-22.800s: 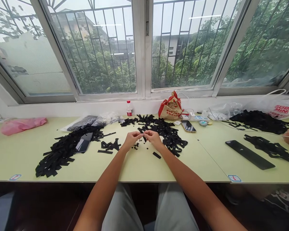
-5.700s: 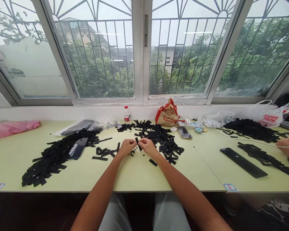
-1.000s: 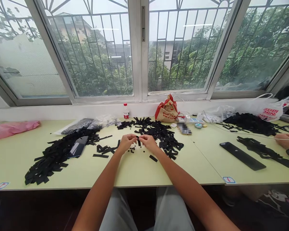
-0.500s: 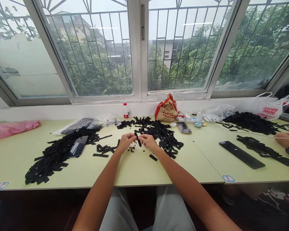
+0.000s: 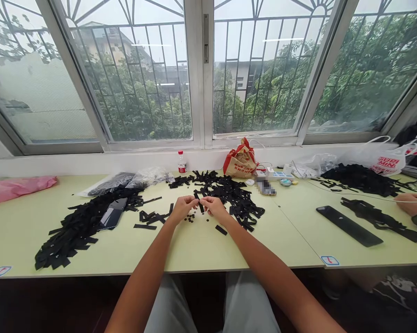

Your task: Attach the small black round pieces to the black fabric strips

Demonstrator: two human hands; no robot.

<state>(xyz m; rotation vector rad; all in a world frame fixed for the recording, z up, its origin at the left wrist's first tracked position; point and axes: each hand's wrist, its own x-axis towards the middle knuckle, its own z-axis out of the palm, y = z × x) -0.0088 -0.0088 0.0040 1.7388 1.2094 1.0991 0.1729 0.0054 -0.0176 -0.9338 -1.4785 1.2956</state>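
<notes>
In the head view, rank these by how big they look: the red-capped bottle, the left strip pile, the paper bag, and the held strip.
1. Left strip pile
2. Paper bag
3. Red-capped bottle and held strip: unsure, since the strip is partly covered.

Our left forearm (image 5: 147, 259) and right forearm (image 5: 264, 254) bare, extended forward and converging, our left hand (image 5: 183, 206) and right hand (image 5: 213, 206) near each other, each set in a thumb-and-finger pinch, our thighs (image 5: 245, 300) below
</notes>
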